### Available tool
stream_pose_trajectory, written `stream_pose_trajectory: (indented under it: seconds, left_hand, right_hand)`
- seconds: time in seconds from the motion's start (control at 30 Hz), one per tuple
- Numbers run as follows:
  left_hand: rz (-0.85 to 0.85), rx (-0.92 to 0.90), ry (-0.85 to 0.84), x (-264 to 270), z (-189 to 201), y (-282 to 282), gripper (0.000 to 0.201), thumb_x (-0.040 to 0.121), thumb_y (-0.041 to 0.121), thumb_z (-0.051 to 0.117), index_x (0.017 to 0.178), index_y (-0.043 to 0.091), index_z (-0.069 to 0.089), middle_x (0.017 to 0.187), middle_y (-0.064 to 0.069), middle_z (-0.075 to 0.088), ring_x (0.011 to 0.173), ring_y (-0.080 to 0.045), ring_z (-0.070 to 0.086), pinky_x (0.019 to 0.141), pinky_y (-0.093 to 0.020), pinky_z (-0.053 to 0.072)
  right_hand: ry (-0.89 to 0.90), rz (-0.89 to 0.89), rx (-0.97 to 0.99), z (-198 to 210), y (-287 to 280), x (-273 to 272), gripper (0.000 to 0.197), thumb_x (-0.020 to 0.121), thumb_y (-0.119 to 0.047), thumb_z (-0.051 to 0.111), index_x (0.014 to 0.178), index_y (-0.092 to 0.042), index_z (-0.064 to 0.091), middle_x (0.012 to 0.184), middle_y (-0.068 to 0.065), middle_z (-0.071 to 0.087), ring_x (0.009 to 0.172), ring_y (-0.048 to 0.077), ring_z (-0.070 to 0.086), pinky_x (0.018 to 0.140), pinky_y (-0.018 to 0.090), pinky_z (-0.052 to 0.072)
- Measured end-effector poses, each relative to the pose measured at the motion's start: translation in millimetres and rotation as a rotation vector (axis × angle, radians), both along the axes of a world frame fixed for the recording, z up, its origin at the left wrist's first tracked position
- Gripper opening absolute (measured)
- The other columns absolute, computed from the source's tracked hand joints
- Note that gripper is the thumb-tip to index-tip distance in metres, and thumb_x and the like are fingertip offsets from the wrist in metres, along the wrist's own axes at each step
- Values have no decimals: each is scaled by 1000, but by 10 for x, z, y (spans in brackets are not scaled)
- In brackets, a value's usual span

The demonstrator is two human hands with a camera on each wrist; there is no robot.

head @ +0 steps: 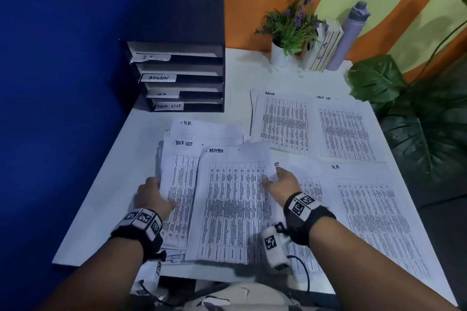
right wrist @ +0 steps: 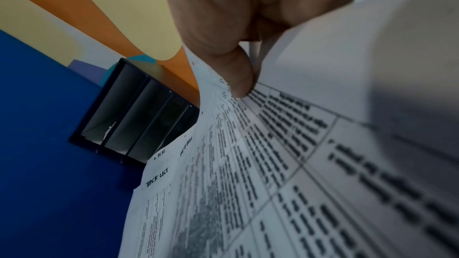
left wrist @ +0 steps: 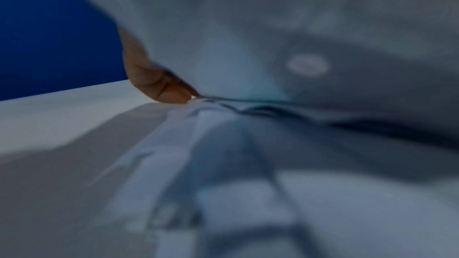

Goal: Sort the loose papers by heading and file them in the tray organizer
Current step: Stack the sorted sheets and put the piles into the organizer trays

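A loose stack of printed papers [head: 177, 184] lies at the table's front left, with a TASK LIST sheet on top and an H.R. sheet [head: 202, 129] poking out behind. My right hand [head: 275, 182] pinches the right edge of an ADMIN sheet [head: 232, 204] lifted over the stack; its thumb [right wrist: 238, 77] presses on the print. My left hand [head: 154, 194] grips the stack's left edge, thumb on top, one finger [left wrist: 159, 83] under the paper. Sorted piles lie to the right: Admin [head: 285, 121], Task List [head: 346, 131], H.R. [head: 374, 222]. The black tray organizer [head: 182, 76] stands at the back left.
The organizer's slots are labelled IT, ADMIN, H.R. and TASK LIST. A potted plant [head: 290, 33], books [head: 326, 45] and a grey bottle [head: 351, 33] stand at the back. Large green leaves [head: 417, 113] overhang the right edge. The blue wall [head: 63, 83] is at left.
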State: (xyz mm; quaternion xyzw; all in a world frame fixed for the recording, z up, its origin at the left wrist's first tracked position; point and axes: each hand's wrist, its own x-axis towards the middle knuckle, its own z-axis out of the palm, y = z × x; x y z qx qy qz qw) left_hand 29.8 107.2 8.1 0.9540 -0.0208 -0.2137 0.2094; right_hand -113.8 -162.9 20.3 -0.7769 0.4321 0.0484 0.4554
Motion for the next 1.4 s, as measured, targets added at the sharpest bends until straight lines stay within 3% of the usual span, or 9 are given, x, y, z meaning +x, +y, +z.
stream_pose_trajectory:
  seconds: [0.23,0.43,0.53,0.67,0.8,0.93,1.1,1.27,1.4]
  left_hand:
    - [107,-348,-87,-91,157,-94,22,97,15,55,118,10,52,114,-12,60,94,-31,58,78,-35,46]
    - [215,-573,-11,-98,397,-219,26,91,7,66,115,10,58,100,-1,61,98,-25,61,82,-27,42]
    - [211,-620,105,-161,422,-232,25,86,16,74,106,14,61,96,4,65,102,-27,64,82,-28,44]
    - [67,-492,212,-241,389,-242,51,91,28,68,137,14,51,130,4,55,123,-24,52,103,-38,41]
    - [-97,-426,225,-207,320,-224,54,91,18,67,141,18,47,131,6,57,123,-20,54,105,-36,42]
    - [32,-491,152,-165,327,-302,47,90,20,68,134,16,51,127,-1,61,117,-24,58,103,-43,46]
    - [258,-644,-15,-151,475,-469,26,91,11,67,114,19,57,107,-1,66,99,-24,64,89,-36,51]
    - [292,-660,-80,-152,549,-638,25,91,10,67,114,16,59,104,0,67,94,-22,63,83,-30,47]
    - [316,-613,-101,-161,510,-712,22,90,12,68,110,13,60,104,-5,68,95,-27,64,85,-34,50]
  right_hand:
    - [-118,-70,116,62,-29,39,39,94,-21,56,131,-10,51,131,9,57,122,29,53,105,42,43]
    - [-242,-136,228,61,-100,87,13,86,-19,67,98,-23,66,100,3,71,98,25,67,94,48,51]
    - [-242,-122,234,117,-100,103,15,88,-13,66,102,-18,67,101,5,72,99,27,67,93,46,52]
    - [-208,-66,175,44,-131,99,61,75,-32,68,132,-12,56,130,5,62,121,24,57,106,45,44]
    - [-295,-92,133,131,-159,89,30,88,-10,64,118,-15,64,109,2,71,103,21,66,98,43,51]
    - [-402,-103,116,291,-232,112,44,92,-16,62,129,-28,41,108,0,64,97,19,64,83,33,52]
    - [-263,51,278,469,-298,37,72,90,-13,65,132,-39,14,91,2,62,77,16,64,65,24,51]
    - [-201,41,-54,352,-454,-68,32,86,2,52,104,-23,40,76,5,55,66,22,57,60,32,51]
    - [-209,-110,-272,329,-879,-60,30,88,7,51,82,-20,63,98,0,66,68,8,57,71,28,56]
